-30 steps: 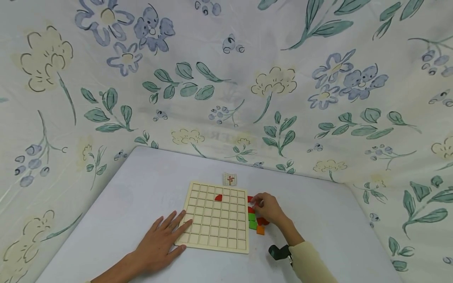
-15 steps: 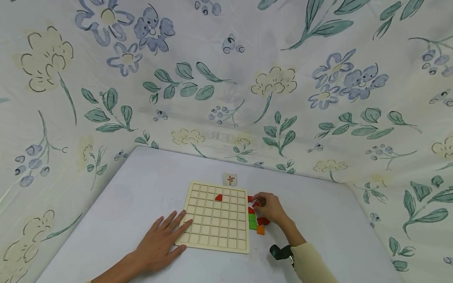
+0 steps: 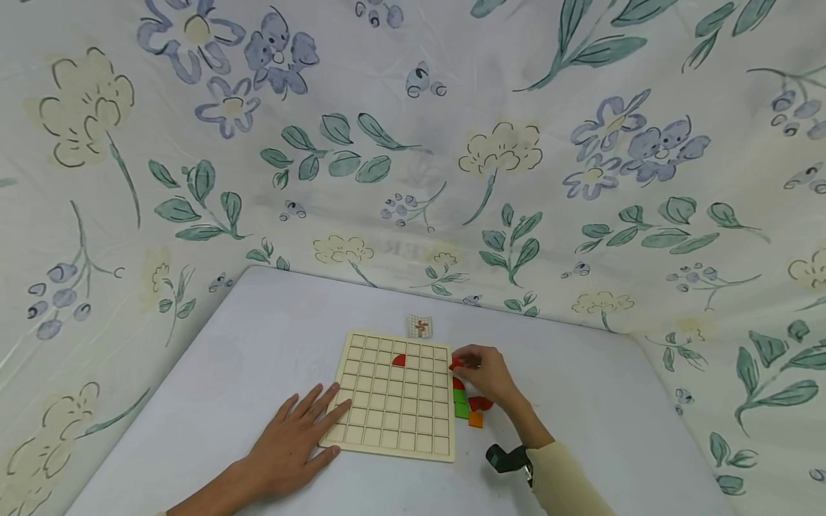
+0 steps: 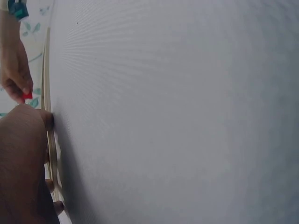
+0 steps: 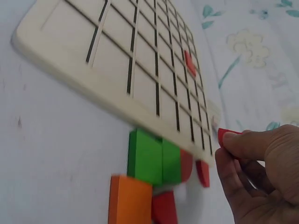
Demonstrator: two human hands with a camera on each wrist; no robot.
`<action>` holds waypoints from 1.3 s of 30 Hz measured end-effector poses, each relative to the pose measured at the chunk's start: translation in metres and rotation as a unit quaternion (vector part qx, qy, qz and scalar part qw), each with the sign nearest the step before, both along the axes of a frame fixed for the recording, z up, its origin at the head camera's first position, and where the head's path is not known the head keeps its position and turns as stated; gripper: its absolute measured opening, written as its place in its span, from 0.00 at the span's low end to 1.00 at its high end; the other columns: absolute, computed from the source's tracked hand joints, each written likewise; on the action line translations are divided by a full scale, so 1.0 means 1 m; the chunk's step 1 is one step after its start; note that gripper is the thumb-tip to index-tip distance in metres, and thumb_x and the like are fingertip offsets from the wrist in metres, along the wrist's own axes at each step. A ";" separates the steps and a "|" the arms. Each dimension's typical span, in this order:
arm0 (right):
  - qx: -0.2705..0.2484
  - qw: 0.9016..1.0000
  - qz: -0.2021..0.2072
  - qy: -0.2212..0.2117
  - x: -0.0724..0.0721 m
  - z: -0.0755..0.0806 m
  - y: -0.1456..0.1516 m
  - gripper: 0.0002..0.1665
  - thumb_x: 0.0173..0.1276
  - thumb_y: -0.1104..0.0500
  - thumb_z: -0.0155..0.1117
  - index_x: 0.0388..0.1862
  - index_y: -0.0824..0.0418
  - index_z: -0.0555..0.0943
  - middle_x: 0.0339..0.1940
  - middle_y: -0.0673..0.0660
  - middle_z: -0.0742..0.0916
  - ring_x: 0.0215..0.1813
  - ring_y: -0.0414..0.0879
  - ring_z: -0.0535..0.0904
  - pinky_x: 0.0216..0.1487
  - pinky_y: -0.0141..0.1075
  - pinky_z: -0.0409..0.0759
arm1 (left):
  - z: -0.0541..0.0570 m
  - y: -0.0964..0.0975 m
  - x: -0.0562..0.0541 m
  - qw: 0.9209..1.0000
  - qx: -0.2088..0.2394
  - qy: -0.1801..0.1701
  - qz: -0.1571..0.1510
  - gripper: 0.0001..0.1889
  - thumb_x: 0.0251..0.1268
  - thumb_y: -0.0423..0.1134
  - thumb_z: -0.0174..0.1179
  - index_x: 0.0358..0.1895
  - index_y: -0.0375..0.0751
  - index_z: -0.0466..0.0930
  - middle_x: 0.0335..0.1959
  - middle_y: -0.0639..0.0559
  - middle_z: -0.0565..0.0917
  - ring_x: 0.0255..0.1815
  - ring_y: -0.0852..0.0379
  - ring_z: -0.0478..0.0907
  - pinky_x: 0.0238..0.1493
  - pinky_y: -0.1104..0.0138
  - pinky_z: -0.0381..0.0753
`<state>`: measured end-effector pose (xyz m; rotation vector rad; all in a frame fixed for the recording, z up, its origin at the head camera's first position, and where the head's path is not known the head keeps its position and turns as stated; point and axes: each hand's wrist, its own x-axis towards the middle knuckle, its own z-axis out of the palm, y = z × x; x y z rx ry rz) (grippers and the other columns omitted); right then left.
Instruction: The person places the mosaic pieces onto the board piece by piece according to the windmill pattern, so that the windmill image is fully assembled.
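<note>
My right hand (image 3: 485, 371) pinches a red piece (image 5: 225, 136) between thumb and fingers, raised at the right edge of the pale wooden grid board (image 3: 387, 416). One red quarter-round piece (image 3: 399, 360) sits in a cell of the board's upper part. Beside the board's right edge lie green square pieces (image 5: 145, 157), an orange square piece (image 3: 475, 419) and more red pieces (image 3: 480, 403). My left hand (image 3: 293, 444) rests with spread fingers on the board's left edge, thumb near the lower left corner.
A small card (image 3: 419, 327) with a red pinwheel figure on a grid lies just beyond the board's far edge. The white table (image 3: 258, 337) ends at a floral-patterned cloth (image 3: 413, 179) behind and at the sides. A dark wrist camera (image 3: 507, 459) sits at the right wrist.
My right hand has lifted a red piece from the loose pieces and shifted slightly left toward the board's edge. The left hand and the board stay put.
</note>
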<state>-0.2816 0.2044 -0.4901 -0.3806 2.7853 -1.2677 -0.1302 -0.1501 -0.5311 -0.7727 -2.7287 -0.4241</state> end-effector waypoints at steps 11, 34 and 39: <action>-0.030 0.996 0.081 0.035 0.010 0.018 -0.029 0.10 0.64 0.71 0.67 0.44 0.66 0.85 0.42 0.56 0.85 0.42 0.50 0.82 0.42 0.38 0.83 | 0.001 0.000 0.000 1.000 -0.001 -0.004 0.002 0.33 0.71 0.57 0.55 0.75 0.48 0.64 0.76 0.43 0.60 0.74 0.38 0.58 0.64 0.40 0.59; -0.048 0.995 0.088 -0.008 0.015 0.008 -0.069 0.03 0.64 0.64 0.70 0.34 0.64 0.87 0.29 0.52 0.85 0.29 0.42 0.80 0.29 0.34 0.80 | 0.000 0.000 0.001 1.000 -0.007 0.002 0.008 0.33 0.71 0.57 0.54 0.75 0.49 0.64 0.76 0.43 0.59 0.74 0.39 0.57 0.64 0.40 0.59; -0.068 0.996 0.043 -0.047 0.016 0.002 -0.079 0.03 0.62 0.63 0.72 0.32 0.63 0.87 0.28 0.52 0.86 0.31 0.44 0.80 0.29 0.35 0.79 | 0.000 0.000 0.000 1.000 -0.007 0.000 0.007 0.34 0.71 0.58 0.54 0.75 0.49 0.64 0.76 0.43 0.59 0.74 0.38 0.57 0.65 0.40 0.59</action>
